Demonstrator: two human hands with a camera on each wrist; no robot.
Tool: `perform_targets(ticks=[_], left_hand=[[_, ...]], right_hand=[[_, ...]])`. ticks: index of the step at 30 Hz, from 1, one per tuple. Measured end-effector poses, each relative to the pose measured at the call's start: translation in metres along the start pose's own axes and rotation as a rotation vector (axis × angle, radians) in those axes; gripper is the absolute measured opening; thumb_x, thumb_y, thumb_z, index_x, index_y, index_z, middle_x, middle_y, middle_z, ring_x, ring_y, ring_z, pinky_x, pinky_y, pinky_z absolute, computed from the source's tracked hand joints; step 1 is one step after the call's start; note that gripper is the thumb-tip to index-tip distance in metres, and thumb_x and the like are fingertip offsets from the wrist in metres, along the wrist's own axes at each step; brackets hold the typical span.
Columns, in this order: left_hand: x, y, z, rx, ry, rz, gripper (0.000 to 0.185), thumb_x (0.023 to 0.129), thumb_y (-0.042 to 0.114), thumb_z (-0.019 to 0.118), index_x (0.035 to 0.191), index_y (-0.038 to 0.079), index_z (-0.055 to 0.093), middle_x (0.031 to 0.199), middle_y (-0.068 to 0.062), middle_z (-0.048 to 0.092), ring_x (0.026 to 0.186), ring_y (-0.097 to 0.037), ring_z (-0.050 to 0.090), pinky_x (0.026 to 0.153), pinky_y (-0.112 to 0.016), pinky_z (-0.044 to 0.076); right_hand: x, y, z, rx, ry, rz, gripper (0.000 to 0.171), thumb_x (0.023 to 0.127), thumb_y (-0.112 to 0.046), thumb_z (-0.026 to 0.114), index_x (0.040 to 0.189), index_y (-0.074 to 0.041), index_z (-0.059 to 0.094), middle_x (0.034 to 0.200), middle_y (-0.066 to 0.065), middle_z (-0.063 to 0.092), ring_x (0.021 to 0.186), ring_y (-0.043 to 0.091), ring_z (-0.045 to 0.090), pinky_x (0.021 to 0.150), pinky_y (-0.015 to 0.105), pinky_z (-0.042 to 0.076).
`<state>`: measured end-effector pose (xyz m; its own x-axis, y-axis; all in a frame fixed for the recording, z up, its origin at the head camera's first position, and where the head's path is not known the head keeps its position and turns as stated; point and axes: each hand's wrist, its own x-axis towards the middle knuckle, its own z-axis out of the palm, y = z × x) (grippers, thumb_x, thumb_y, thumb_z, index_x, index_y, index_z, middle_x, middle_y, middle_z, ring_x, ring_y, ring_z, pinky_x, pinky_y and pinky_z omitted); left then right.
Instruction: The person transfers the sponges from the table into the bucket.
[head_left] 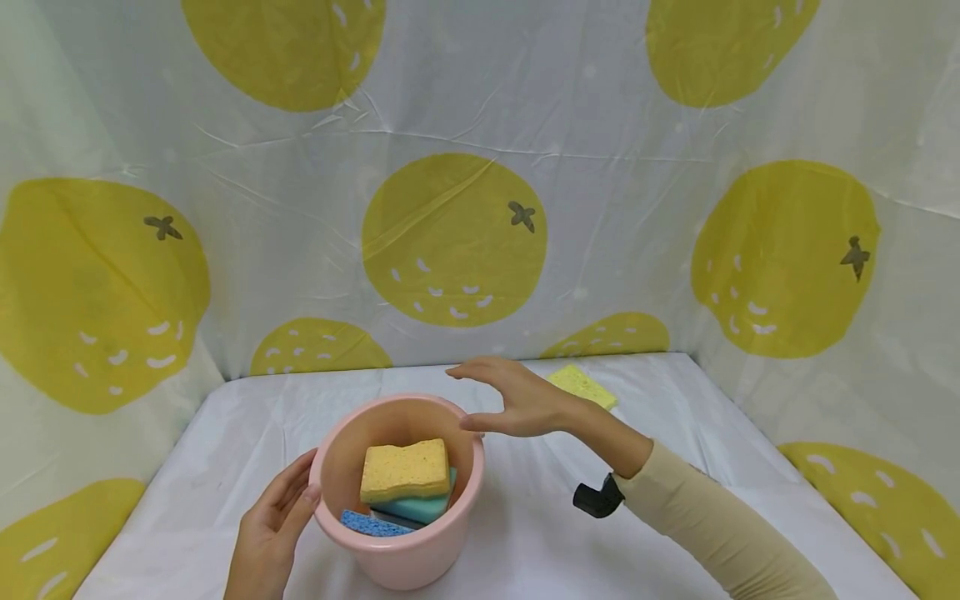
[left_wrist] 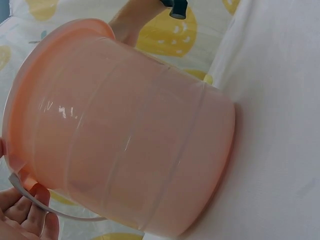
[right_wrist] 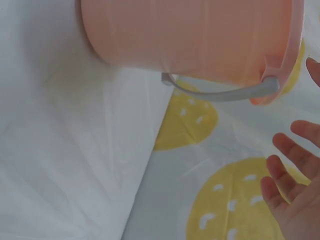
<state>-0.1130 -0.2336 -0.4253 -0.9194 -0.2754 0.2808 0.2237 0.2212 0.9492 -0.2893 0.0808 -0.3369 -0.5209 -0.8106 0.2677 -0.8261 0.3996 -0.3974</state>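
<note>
A pink bucket [head_left: 411,560] stands on the white-covered table. Inside it lie a yellow sponge [head_left: 405,468] on top, a teal sponge [head_left: 427,508] under that, and a blue sponge [head_left: 373,524] at the near side. My left hand [head_left: 272,525] holds the bucket's left rim, thumb at the edge and fingers outside, by the grey handle [left_wrist: 60,214] in the left wrist view. Over the right rim, my right hand [head_left: 525,402] is spread with thumb and fingers apart, holding nothing. In the right wrist view its fingers [right_wrist: 292,155] are apart from the bucket.
A yellow-green sponge [head_left: 583,387] lies on the table [head_left: 570,550] behind my right wrist, partly hidden by it. White cloth with yellow fruit prints [head_left: 453,242] walls off the back and both sides. A black wrist mount [head_left: 598,498] sticks out from my right sleeve.
</note>
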Motion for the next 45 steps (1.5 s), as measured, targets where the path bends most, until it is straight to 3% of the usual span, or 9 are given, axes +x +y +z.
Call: perform_targets(ticks=[5, 11, 16, 25, 31, 37, 42, 45], left_hand=[[0.0, 0.0, 0.0, 0.012, 0.006, -0.007, 0.047, 0.108, 0.023, 0.059, 0.15, 0.003, 0.052, 0.136, 0.005, 0.06, 0.118, 0.005, 0.057, 0.092, -0.012, 0.049], [0.0, -0.002, 0.0, 0.0, 0.006, -0.002, 0.047, 0.108, 0.022, 0.059, 0.149, 0.001, 0.051, 0.138, 0.0, 0.06, 0.118, 0.006, 0.057, 0.092, -0.012, 0.049], [0.0, -0.002, 0.0, 0.006, 0.007, 0.002, 0.047, 0.108, 0.022, 0.059, 0.149, 0.001, 0.052, 0.133, 0.011, 0.061, 0.118, 0.005, 0.058, 0.092, -0.012, 0.049], [0.0, -0.003, 0.001, 0.002, 0.006, -0.006, 0.047, 0.108, 0.022, 0.059, 0.149, 0.001, 0.051, 0.138, 0.0, 0.059, 0.118, 0.007, 0.057, 0.092, -0.012, 0.049], [0.001, -0.003, 0.001, -0.008, -0.002, 0.005, 0.046, 0.108, 0.021, 0.059, 0.149, 0.0, 0.05, 0.144, -0.018, 0.054, 0.118, 0.007, 0.056, 0.092, -0.011, 0.048], [0.001, -0.003, 0.001, 0.005, 0.005, -0.016, 0.047, 0.109, 0.021, 0.059, 0.15, 0.001, 0.05, 0.142, -0.011, 0.056, 0.118, 0.008, 0.056, 0.091, -0.011, 0.048], [0.002, -0.003, 0.001, -0.009, -0.002, 0.002, 0.045, 0.109, 0.019, 0.058, 0.15, 0.001, 0.05, 0.145, -0.023, 0.051, 0.117, 0.009, 0.056, 0.091, -0.009, 0.047], [0.001, -0.003, 0.001, -0.009, -0.002, 0.003, 0.045, 0.109, 0.019, 0.058, 0.149, 0.001, 0.051, 0.145, -0.022, 0.052, 0.117, 0.009, 0.056, 0.091, -0.01, 0.047]], right_hand=[[-0.004, 0.013, -0.004, 0.0, 0.048, 0.01, 0.067, 0.096, -0.048, 0.07, 0.153, -0.016, 0.052, 0.151, 0.001, 0.052, 0.142, 0.024, 0.042, 0.113, 0.057, 0.037], [-0.012, 0.03, -0.01, 0.018, 0.094, 0.054, 0.067, 0.097, -0.046, 0.071, 0.152, -0.015, 0.052, 0.149, 0.004, 0.053, 0.141, 0.025, 0.044, 0.112, 0.056, 0.038], [-0.019, 0.044, -0.015, 0.003, 0.109, 0.093, 0.068, 0.096, -0.044, 0.072, 0.152, -0.01, 0.052, 0.152, 0.007, 0.051, 0.144, 0.031, 0.04, 0.115, 0.059, 0.033], [-0.033, 0.073, -0.018, 0.025, 0.157, 0.144, 0.066, 0.097, -0.038, 0.073, 0.151, -0.005, 0.052, 0.144, 0.013, 0.057, 0.138, 0.036, 0.047, 0.112, 0.061, 0.036], [-0.043, 0.091, -0.019, 0.058, 0.174, 0.191, 0.068, 0.097, -0.037, 0.074, 0.152, -0.004, 0.05, 0.145, 0.014, 0.056, 0.135, 0.04, 0.05, 0.108, 0.061, 0.04], [-0.052, 0.106, -0.02, 0.056, 0.173, 0.23, 0.07, 0.097, -0.037, 0.074, 0.153, -0.004, 0.048, 0.147, 0.015, 0.055, 0.135, 0.042, 0.049, 0.107, 0.062, 0.04], [-0.059, 0.117, -0.02, 0.06, 0.181, 0.26, 0.07, 0.097, -0.038, 0.074, 0.152, -0.003, 0.049, 0.145, 0.017, 0.056, 0.134, 0.043, 0.049, 0.107, 0.063, 0.04], [-0.065, 0.124, -0.02, 0.052, 0.198, 0.28, 0.068, 0.097, -0.037, 0.075, 0.15, -0.001, 0.051, 0.143, 0.018, 0.058, 0.132, 0.043, 0.05, 0.107, 0.063, 0.041]])
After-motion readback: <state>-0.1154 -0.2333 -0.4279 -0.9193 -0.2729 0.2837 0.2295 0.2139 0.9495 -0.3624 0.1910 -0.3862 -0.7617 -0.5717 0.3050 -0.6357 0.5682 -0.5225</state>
